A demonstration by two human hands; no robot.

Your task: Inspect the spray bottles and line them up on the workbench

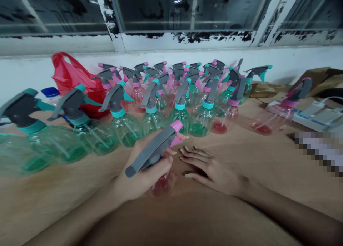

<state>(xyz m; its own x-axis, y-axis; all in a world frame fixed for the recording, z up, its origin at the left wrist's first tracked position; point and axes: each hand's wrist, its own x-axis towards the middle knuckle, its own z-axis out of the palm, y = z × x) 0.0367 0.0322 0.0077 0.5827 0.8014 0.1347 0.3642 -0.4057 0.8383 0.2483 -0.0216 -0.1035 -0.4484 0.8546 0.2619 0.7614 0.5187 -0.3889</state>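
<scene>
My left hand [144, 171] is wrapped round the neck of a pink spray bottle [163, 185] with a grey trigger head and pink nozzle. The bottle is close to me on the table, its nozzle pointing away and to the right. To its right, my right hand [211, 167] rests on the tabletop with its fingers stretched out, apart from the bottle. Just beyond both hands stands a green spray bottle [179, 117] with a teal collar, in a row of similar ones. The lower neck of the held bottle is hidden by my left fingers.
Several more pink and green spray bottles crowd the back of the wooden table [268, 167]. A red plastic bag [72, 78] lies behind them on the left. One pink bottle [278, 115] stands apart at the right, near a white power strip [318, 113] and brown paper [318, 81].
</scene>
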